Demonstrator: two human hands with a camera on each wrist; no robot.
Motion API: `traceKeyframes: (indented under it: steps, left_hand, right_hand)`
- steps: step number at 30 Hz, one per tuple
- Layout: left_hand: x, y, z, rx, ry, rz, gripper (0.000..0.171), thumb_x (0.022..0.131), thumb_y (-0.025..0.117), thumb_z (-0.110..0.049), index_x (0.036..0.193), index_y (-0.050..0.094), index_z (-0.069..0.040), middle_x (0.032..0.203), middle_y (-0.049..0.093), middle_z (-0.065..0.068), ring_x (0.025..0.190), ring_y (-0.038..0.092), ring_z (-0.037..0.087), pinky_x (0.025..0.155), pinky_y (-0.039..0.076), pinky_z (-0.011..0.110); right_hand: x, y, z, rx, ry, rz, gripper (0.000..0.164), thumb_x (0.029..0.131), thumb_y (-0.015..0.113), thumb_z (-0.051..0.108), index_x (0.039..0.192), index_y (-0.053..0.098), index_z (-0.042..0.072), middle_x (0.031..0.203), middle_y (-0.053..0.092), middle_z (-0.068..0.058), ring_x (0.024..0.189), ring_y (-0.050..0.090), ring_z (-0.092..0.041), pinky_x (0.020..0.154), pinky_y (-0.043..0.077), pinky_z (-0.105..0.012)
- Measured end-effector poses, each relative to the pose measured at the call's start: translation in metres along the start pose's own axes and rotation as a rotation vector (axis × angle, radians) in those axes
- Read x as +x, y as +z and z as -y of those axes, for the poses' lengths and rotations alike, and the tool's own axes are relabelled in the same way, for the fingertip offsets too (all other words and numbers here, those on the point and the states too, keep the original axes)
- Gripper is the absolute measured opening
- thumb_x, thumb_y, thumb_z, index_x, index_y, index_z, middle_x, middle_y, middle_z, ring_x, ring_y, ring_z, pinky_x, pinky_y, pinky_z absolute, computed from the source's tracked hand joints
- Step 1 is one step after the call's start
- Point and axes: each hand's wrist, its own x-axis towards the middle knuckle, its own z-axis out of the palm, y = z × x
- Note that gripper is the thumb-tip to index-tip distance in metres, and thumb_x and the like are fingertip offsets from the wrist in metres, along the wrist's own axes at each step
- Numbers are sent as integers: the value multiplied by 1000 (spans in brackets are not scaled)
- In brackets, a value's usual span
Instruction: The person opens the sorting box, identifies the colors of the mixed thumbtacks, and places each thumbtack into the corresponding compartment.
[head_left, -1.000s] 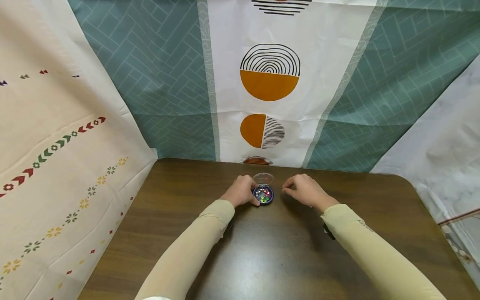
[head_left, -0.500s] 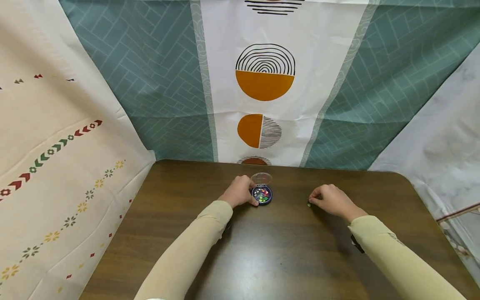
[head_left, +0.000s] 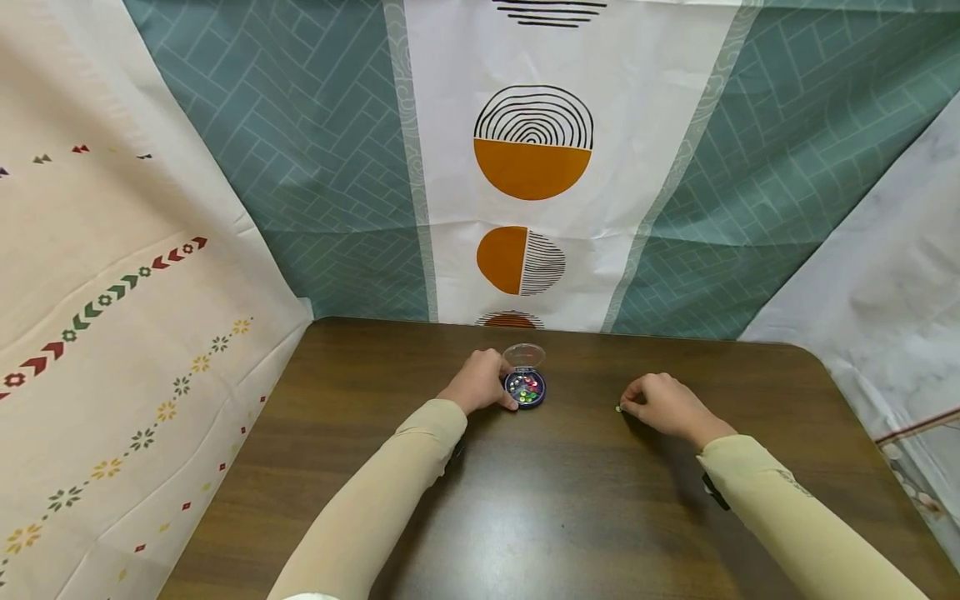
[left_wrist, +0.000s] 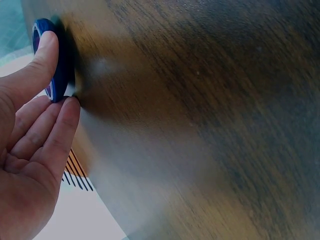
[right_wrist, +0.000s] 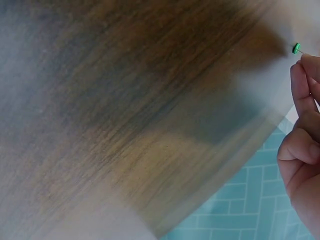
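A round, dark blue case [head_left: 534, 402] with its clear lid [head_left: 525, 355] raised sits on the table, several small coloured pins inside. At its left side my left hand [head_left: 478, 385] grips the rim between thumb and fingers; the left wrist view shows the thumb lying across the blue wall [left_wrist: 62, 67]. Farther right, my right hand [head_left: 663, 408] pinches a green-headed pin [right_wrist: 296, 48] by its thin shaft, between thumb and fingertip. The pin's flat head points away from the fingers, close over the wood in the right wrist view.
A brown wooden table [head_left: 555, 500] lies under both hands. Behind it hangs a patterned teal and white curtain [head_left: 525, 183]. Cream patterned cloth [head_left: 135, 350] borders the left side, and pale cloth [head_left: 892, 317] the right.
My right hand has moved right and toward the near side, away from the case, then stayed nearly still over the last half second. The left hand keeps its grip on the case.
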Motion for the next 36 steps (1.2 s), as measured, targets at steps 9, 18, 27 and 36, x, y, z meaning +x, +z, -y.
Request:
traceKeyframes:
  steps: [9,18,27,36]
  left_hand:
    - [-1,0,0,2,10,-4,58,59,88,-28,111,70,-8,106,71,3,91,60,13,90,50,34]
    - [-3,-2,-1,19,26,-17,60,59,88,-30,112,69,-8,104,71,2,90,60,13,88,51,33]
    - [0,0,-1,16,19,-11,59,59,88,-29,112,70,-9,104,71,2,90,60,13,90,50,34]
    - [-1,1,-1,7,14,-13,57,60,88,-28,111,70,-10,105,71,2,91,60,13,91,50,35]
  right_hand:
    - [0,2,4,4,14,2,8,86,65,27,85,72,23,88,70,8,75,59,-8,69,49,-35]
    - [1,2,5,-18,22,-1,7,86,65,26,83,71,23,87,70,7,73,57,-8,69,49,-36]
    - [6,-4,12,-5,12,-9,9,86,65,27,86,72,22,90,70,7,76,59,-9,70,49,-35]
    - [18,-8,30,13,-10,-47,10,87,65,30,86,72,23,90,71,8,79,61,-8,72,50,-37]
